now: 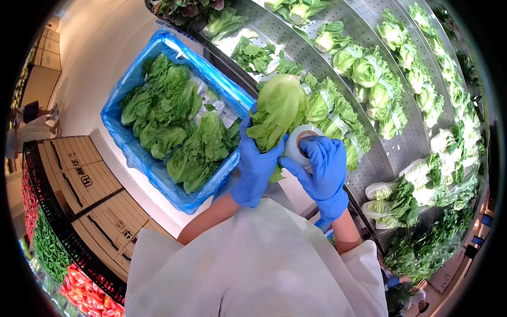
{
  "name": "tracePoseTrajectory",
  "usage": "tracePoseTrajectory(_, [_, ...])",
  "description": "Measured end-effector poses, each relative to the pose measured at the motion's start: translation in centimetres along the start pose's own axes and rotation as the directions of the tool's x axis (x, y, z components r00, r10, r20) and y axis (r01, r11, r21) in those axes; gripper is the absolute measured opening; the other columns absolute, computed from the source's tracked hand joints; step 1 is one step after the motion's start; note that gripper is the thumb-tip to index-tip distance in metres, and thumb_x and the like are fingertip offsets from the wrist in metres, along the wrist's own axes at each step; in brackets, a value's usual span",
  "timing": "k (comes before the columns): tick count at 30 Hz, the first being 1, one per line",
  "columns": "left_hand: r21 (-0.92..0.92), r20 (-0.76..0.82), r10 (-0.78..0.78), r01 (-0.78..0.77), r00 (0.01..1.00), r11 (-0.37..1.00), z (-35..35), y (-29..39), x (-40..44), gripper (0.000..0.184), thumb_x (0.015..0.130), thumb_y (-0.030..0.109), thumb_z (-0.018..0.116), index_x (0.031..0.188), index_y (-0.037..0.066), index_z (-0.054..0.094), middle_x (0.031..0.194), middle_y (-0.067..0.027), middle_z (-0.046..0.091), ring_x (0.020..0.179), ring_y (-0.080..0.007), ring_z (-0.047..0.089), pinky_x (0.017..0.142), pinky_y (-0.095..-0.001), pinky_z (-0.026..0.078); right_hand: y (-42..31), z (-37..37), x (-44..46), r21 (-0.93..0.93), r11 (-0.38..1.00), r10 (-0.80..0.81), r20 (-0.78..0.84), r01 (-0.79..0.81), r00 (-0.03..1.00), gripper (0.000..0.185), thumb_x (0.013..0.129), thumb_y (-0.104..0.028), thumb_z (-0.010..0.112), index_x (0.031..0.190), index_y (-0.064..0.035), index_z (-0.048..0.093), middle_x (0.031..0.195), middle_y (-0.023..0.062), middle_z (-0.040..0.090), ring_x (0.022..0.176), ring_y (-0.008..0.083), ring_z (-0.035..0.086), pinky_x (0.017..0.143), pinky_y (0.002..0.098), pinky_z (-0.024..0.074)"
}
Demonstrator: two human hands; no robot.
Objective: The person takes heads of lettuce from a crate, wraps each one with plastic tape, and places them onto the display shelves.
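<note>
In the head view, my left hand, in a blue glove, is closed around the lower part of a lettuce head that points up and to the right. Beside it, my right hand, also gloved in blue, grips a roll of clear tape by its ring. The tape roll is close to the lettuce; whether a strip joins them I cannot tell. Left of my hands stands a crate lined with blue plastic, with several leafy lettuces inside.
Tiered metal shelves on the right hold rows of wrapped lettuces and napa cabbages. Cardboard boxes stand at the left, near red peppers and green chillies. Another person's legs show at far left.
</note>
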State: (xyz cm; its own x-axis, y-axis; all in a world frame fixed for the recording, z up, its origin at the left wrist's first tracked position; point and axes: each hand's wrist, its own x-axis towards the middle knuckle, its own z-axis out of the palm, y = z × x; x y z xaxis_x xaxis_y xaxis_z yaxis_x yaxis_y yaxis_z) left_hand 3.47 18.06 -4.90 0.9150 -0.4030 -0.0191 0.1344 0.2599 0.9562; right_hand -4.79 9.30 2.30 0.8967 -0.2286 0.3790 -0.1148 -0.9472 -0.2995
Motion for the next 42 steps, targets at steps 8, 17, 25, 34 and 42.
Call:
tracePoseTrajectory(8, [-0.297, 0.161, -0.469, 0.496, 0.868, 0.816, -1.9, 1.6, 2.9, 0.065, 0.070, 0.001, 0.069, 0.127, 0.002, 0.036, 0.118, -0.0112, 0.051, 0.102, -0.0196, 0.055, 0.086, -0.0315, 0.047, 0.5, -1.8, -0.5, 0.292, 0.935, 0.217, -0.017, -0.203, 0.976, 0.033, 0.068, -0.022, 0.073, 0.091, -0.0053, 0.056, 0.083, 0.0052, 0.055, 0.074, 0.0201, 0.051, 0.068, 0.0314, 0.0402])
tracePoseTrajectory(17, [-0.466, 0.692, -0.473, 0.838, 0.546, 0.285, -6.7, 3.9, 1.7, 0.064, 0.079, 0.020, 0.055, 0.133, 0.003, 0.027, 0.128, -0.0183, 0.041, 0.114, -0.0302, 0.046, 0.097, -0.0422, 0.039, 1.4, -6.4, -1.7, 0.858, 0.070, 0.571, 0.383, -0.509, 0.726, 0.022, 0.074, -0.010, 0.065, 0.093, -0.0009, 0.057, 0.085, 0.0041, 0.060, 0.074, 0.0087, 0.054, 0.067, 0.0212, 0.0442])
tracePoseTrajectory(25, [-0.419, 0.518, -0.519, 0.730, 0.680, 0.539, -5.7, 6.4, 2.1, 0.064, 0.073, 0.005, 0.060, 0.130, 0.005, 0.032, 0.122, -0.0119, 0.047, 0.110, -0.0242, 0.051, 0.093, -0.0371, 0.044, 0.8, -5.7, -1.1, 0.842, 0.236, 0.478, 0.334, -0.485, 0.812, 0.020, 0.074, -0.010, 0.066, 0.089, -0.0012, 0.057, 0.081, 0.0021, 0.057, 0.073, 0.0080, 0.052, 0.066, 0.0214, 0.0415])
tracePoseTrajectory(34, [-0.132, 0.355, -0.514, 0.587, 0.781, 0.799, -5.4, 7.4, 2.4, 0.067, 0.072, 0.004, 0.063, 0.131, 0.005, 0.030, 0.120, -0.0094, 0.048, 0.108, -0.0211, 0.051, 0.090, -0.0349, 0.046, 0.7, -4.9, 1.7, 0.763, -0.017, 0.579, 0.534, -0.646, 0.616, 0.025, 0.080, -0.016, 0.061, 0.099, -0.0013, 0.056, 0.083, 0.0015, 0.057, 0.070, 0.0065, 0.050, 0.065, 0.0213, 0.0406])
tracePoseTrajectory(42, [0.008, 0.451, -0.398, 0.443, 0.799, 0.897, -4.4, 6.7, 2.7, 0.076, 0.074, 0.009, 0.060, 0.139, 0.009, 0.020, 0.134, -0.0094, 0.034, 0.119, -0.0167, 0.037, 0.099, -0.0285, 0.032, 0.6, -2.0, 1.4, 0.472, -0.190, 0.443, 0.823, -0.861, 0.354, 0.032, 0.079, -0.027, 0.066, 0.102, -0.0057, 0.059, 0.081, -0.0018, 0.058, 0.069, 0.0053, 0.053, 0.060, 0.0222, 0.0425])
